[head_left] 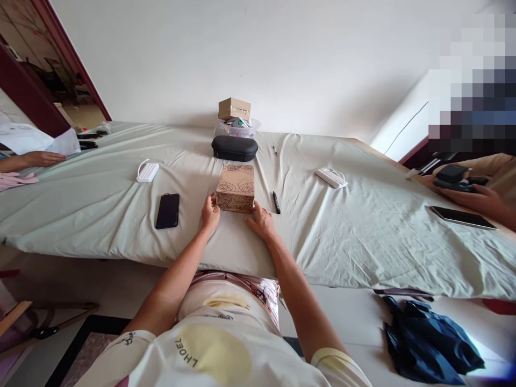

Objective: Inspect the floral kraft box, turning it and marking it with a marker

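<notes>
A cardboard box (236, 180) covered in dark scribbled lines sits on the cloth-covered table in front of me. At its left front corner is my left hand (210, 213), with the fingers bent against the side. My right hand (262, 220) grips the right front corner, its thumb near the bottom edge. Between them the two hands hold the box, which appears to rest on the cloth. Just right of it lies a black marker (276, 202). A dark phone (167, 210) lies to the left of my left hand.
Behind the box stand a black zip case (234, 148), a clear plastic tub (226, 129) and a smaller carton (234, 108). White power banks (148, 172) lie on both sides. One person's hand (44, 158) shows at far left; another person at right holds a black object (453, 177).
</notes>
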The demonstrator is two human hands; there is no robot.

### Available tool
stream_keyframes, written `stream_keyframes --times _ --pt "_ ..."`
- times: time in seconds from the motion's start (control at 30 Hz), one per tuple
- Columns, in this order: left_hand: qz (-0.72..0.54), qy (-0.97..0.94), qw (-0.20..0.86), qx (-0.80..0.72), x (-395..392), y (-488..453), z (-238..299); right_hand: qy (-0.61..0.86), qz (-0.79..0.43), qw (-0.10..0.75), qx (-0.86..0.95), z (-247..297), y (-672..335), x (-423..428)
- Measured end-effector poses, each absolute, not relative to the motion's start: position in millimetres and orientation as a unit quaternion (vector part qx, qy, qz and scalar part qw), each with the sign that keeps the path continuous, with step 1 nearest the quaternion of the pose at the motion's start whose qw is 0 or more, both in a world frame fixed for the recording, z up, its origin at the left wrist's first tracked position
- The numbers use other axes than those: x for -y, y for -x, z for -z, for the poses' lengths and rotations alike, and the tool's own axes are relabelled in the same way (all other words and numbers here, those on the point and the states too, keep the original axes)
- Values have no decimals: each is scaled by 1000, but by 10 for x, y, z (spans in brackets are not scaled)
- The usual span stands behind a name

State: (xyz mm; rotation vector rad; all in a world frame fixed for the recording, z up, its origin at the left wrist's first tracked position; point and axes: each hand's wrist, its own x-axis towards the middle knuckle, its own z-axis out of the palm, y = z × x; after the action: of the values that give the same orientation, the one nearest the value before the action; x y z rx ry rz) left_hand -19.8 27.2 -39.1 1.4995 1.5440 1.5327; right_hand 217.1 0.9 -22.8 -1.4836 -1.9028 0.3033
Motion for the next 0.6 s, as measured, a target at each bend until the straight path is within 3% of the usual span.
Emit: stream_keyframes --times 0.1,0.43,0.6 --pt "-555 -552 264 -564 -254 184 358 574 -118 332 739 218 -2164 -18" --pt "-540 -559 269 -569 -151 124 194 579 -135 394 701 164 -2165 -21" --pt "-533 -499 273 -627 3 134 35 550 -118 489 667 -83 -2234 275"
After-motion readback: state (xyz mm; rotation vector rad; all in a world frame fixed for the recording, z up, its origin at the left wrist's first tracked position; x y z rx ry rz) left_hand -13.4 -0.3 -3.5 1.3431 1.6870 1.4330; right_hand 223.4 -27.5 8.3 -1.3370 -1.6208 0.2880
